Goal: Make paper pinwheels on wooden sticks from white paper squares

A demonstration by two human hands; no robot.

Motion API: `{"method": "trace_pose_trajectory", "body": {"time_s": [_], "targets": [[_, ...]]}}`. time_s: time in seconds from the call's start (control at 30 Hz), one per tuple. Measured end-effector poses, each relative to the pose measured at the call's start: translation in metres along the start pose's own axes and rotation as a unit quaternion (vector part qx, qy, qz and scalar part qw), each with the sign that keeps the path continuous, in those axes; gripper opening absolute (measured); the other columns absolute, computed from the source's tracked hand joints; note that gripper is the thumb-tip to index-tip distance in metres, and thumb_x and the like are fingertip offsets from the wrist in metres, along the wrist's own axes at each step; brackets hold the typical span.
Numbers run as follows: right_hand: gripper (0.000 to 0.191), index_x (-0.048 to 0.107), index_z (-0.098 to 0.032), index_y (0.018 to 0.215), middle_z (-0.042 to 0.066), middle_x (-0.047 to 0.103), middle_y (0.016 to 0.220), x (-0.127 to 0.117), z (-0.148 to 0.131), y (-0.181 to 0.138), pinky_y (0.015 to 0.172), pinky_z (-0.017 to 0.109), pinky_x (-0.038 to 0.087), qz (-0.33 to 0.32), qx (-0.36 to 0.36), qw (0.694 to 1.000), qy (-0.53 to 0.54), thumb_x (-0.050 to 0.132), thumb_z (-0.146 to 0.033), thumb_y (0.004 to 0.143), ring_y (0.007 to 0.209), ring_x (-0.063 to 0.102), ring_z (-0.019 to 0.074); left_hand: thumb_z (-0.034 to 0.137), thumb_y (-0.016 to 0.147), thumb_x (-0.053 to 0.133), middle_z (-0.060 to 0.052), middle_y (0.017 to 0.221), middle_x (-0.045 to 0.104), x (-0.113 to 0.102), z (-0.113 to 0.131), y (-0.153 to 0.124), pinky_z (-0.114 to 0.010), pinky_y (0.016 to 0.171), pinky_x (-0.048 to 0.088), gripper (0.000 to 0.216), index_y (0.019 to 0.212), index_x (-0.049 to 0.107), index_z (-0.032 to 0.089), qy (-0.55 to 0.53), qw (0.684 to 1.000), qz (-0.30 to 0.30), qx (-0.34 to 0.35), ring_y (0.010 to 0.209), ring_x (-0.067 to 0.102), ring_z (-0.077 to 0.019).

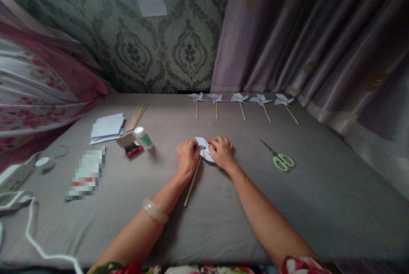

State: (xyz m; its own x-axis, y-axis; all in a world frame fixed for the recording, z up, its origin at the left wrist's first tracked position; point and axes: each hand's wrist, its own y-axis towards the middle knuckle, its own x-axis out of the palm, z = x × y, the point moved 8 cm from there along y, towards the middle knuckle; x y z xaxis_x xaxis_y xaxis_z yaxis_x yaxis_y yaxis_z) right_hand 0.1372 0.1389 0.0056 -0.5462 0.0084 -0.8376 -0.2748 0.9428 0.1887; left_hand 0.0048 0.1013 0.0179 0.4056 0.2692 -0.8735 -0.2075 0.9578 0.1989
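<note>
A white paper pinwheel (207,154) lies in the middle of the grey cloth, its wooden stick (192,183) slanting down toward me. My left hand (188,154) is closed on the pinwheel's left side, where the stick meets the paper. From the right, my right hand (223,151) grips the paper blades with bent fingers. The fingertips partly cover the pinwheel's centre. Green-handled scissors (281,160) rest to the right of my hands. On the left stand a white and green bottle (144,138) and an open small red box (130,146).
Several finished pinwheels (239,98) lie in a row along the back. At the left are a stack of white paper (108,127), several wooden sticks (136,117), a blurred packet (86,174), a power strip (14,178) and a white cable (44,253). Curtains (287,31) hang behind.
</note>
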Motion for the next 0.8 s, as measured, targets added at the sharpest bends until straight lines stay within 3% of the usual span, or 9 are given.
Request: {"method": "trace_pose_trajectory", "body": {"time_s": [0.23, 0.43, 0.8], "targets": [[0.031, 0.070, -0.023, 0.104, 0.006, 0.062, 0.113, 0.0011, -0.0003, -0.0012, 0.090, 0.037, 0.032, 0.010, -0.016, 1.000, -0.011, 0.043, -0.022, 0.088, 0.106, 0.047, 0.0227, 0.021, 0.084, 0.052, -0.006, 0.090, 0.069, 0.0025, -0.0037, 0.0014, -0.032, 0.079, 0.038, 0.013, 0.084, 0.065, 0.018, 0.000, 1.000, 0.007, -0.003, 0.090, 0.058, -0.0204], [0.036, 0.062, -0.020, 0.117, 0.010, 0.060, 0.118, -0.0045, -0.0062, -0.0070, 0.091, 0.037, 0.033, 0.024, -0.036, 0.999, -0.028, 0.041, -0.021, 0.088, 0.107, 0.048, 0.0237, 0.021, 0.084, 0.053, -0.006, 0.091, 0.069, 0.0006, -0.0034, 0.0008, -0.032, 0.080, 0.038, 0.013, 0.084, 0.065, 0.018, -0.011, 1.000, 0.017, -0.002, 0.090, 0.058, -0.0208], [0.030, 0.070, -0.023, 0.100, 0.006, 0.063, 0.113, -0.0037, 0.0002, -0.0038, 0.093, 0.038, 0.034, 0.021, -0.014, 0.999, 0.022, 0.044, -0.018, 0.085, 0.105, 0.050, 0.0222, 0.021, 0.084, 0.052, -0.007, 0.091, 0.069, 0.0019, -0.0035, 0.0010, -0.032, 0.080, 0.038, 0.014, 0.084, 0.065, 0.018, -0.005, 1.000, 0.011, -0.003, 0.090, 0.058, -0.0212]]}}
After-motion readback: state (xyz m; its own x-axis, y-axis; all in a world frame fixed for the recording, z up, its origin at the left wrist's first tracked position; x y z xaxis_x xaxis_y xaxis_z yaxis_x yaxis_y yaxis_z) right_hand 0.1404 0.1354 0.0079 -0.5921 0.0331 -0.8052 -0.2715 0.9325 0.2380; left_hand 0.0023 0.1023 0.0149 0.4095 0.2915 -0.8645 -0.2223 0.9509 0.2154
